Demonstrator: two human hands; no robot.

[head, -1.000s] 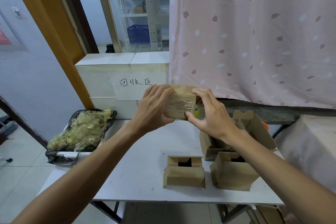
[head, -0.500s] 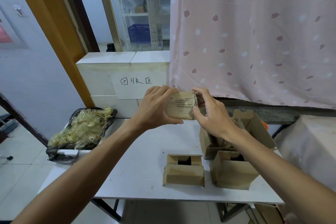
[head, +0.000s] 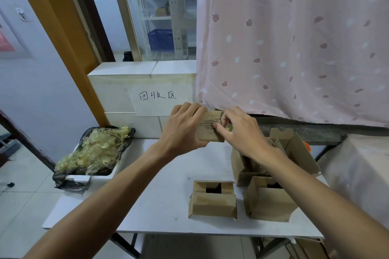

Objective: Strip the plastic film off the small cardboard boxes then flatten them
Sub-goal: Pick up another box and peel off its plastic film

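**Head view**

My left hand grips the small box in the air above the far part of the desk. The left fingers curl over the top edge of the small box, and the thumb bears against its lower left side. My right hand is at the right side of the small box. The right fingers are drawn together in a pinch on the wrinkled film across the front face. The pinch point is partly hidden, so I cannot tell whether a loose edge is actually caught.

**Step in hand (judgement):** film stripping on this small box, at the start of the peel. Flattening has not begun.

**Next move calls for:**
1. The left hand holds firm as the counterforce.
2. The right hand draws the film away from the face and around the small box in one steady pull.
3. If the film slips or tears, I re-pick at a corner.

The stripped film probably goes to the heap of film scraps in the lined tray at the left end of the desk.

An open box and a second open box stand side by side near the front edge, not flattened. A larger carton stands open behind them.
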